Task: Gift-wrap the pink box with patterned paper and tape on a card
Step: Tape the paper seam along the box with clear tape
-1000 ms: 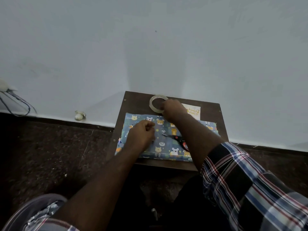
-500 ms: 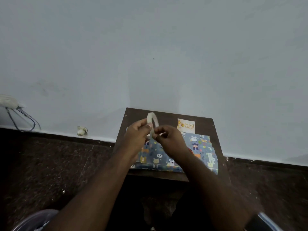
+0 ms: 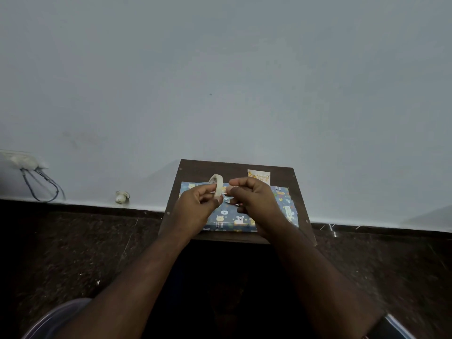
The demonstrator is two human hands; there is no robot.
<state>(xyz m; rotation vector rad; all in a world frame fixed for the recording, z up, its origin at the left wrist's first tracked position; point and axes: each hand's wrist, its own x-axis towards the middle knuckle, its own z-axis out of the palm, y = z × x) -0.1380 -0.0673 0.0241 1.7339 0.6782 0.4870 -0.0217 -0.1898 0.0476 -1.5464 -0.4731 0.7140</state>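
Observation:
The box, wrapped in blue paper with cartoon animals (image 3: 227, 217), lies flat on a small dark wooden table (image 3: 302, 209). Above it my left hand (image 3: 195, 209) grips a roll of clear tape (image 3: 216, 184) held upright on its edge. My right hand (image 3: 254, 199) is just to the right of the roll, fingers curled, pinching the tape's free end between thumb and fingertips. A small white card with orange print (image 3: 259, 177) lies at the table's back right, behind the box. The scissors are hidden behind my hands.
The table stands against a pale wall (image 3: 220, 81). A dark speckled floor (image 3: 73, 245) surrounds it. On the left, cables (image 3: 41, 184) hang from a wall socket and a small white object (image 3: 121, 196) sits at the skirting.
My right hand lifted the tape roll off the table's back edge. My left hand left the box and took the roll; my right hand now pinches at its free end.

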